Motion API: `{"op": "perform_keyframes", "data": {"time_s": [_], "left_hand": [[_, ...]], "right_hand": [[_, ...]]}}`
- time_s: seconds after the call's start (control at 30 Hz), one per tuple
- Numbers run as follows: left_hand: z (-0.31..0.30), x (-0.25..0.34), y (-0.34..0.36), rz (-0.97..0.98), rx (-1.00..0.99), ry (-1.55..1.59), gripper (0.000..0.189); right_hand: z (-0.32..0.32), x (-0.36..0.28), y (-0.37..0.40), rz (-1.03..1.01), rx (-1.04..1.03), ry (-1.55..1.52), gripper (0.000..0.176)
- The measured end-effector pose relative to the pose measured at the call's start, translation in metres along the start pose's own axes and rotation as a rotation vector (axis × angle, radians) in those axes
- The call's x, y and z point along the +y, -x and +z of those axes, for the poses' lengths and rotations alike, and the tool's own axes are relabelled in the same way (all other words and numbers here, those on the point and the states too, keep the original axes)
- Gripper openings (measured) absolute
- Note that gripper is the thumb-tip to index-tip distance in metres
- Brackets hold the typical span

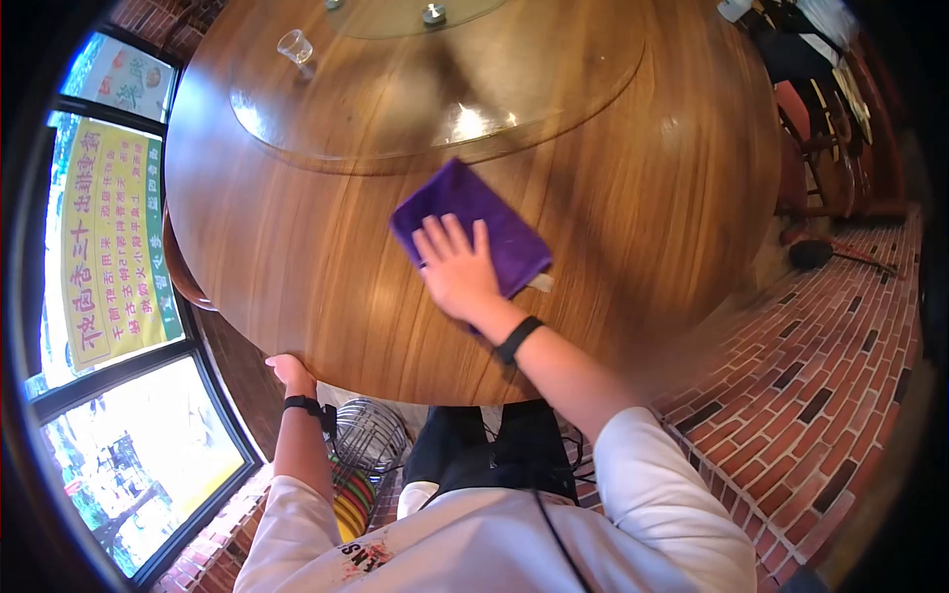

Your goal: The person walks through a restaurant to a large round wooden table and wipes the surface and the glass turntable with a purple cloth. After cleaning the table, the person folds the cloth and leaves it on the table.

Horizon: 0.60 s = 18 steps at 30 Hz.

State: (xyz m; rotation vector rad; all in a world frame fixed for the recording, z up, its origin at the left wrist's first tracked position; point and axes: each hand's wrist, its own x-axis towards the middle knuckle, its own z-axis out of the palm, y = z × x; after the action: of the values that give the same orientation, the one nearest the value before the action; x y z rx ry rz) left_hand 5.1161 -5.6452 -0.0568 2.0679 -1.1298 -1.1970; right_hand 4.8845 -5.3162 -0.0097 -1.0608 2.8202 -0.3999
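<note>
A purple cloth (pixel 474 219) lies flat on the round wooden table (pixel 297 257). My right hand (pixel 457 269) presses down on the cloth's near part, palm flat and fingers spread. A black band circles that wrist. My left hand (pixel 291 372) rests on the table's near edge at the lower left, fingers curled over the rim; its wrist also wears a black band.
A glass turntable (pixel 415 109) covers the table's middle, with a small clear glass (pixel 295 45) near its far left rim. Windows with posters line the left. A wire basket (pixel 371 435) sits under the table. Chairs (pixel 820 109) stand at the far right on the brick floor.
</note>
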Motion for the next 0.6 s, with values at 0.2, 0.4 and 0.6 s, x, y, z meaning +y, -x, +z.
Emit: {"op": "perform_keyframes", "data": {"time_s": [0.2,0.4,0.6], "left_hand": [[-0.006,-0.012,-0.023,0.059,0.061,-0.112,0.077],[-0.001,-0.007,-0.008,0.056,0.083,-0.111,0.079],[-0.001,-0.018,-0.022,0.059,0.110,-0.152,0.083]], "right_hand": [[0.009,-0.007,-0.038,0.010,0.202,-0.150,0.055],[-0.012,0.115,-0.070,0.389,0.287,0.169,0.059],[-0.020,0.156,-0.067,0.613,0.229,0.132,0.060]]}}
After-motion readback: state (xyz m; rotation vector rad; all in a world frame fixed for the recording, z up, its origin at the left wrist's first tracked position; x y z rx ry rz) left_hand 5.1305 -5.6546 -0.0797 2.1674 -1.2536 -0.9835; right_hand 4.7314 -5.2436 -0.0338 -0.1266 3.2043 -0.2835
